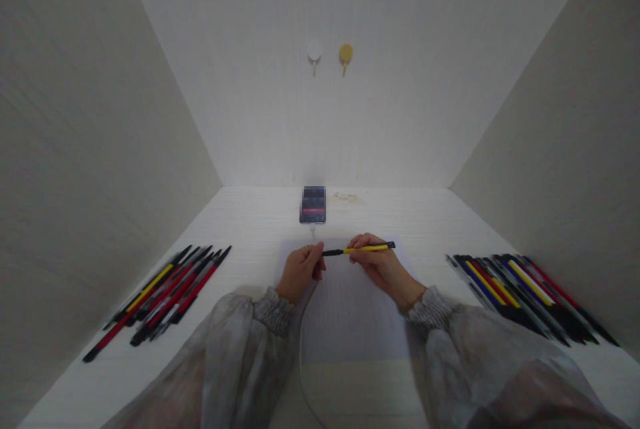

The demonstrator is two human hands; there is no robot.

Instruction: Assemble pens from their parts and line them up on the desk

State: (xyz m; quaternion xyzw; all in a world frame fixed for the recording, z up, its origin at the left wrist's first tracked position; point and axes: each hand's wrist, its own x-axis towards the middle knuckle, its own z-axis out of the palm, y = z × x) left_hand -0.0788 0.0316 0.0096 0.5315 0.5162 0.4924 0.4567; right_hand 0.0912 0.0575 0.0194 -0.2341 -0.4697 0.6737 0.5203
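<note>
A yellow and black pen (367, 249) lies level between my two hands, above the pale sheet (355, 329) on the table. My left hand (300, 272) pinches its black end at the left; the very tip is hidden by the fingers. Around the yellow barrel close the fingers of my right hand (377, 265), and the black end sticks out past them to the right. Both wrists come out of grey gathered sleeves.
Loose pens in red, black and yellow (175, 295) lie piled at the left. More pens (525, 292) lie side by side at the right. A phone (313, 205) with a white cable (301, 349) sits near the back wall, which bears a white hook (314, 52) and a yellow hook (345, 53).
</note>
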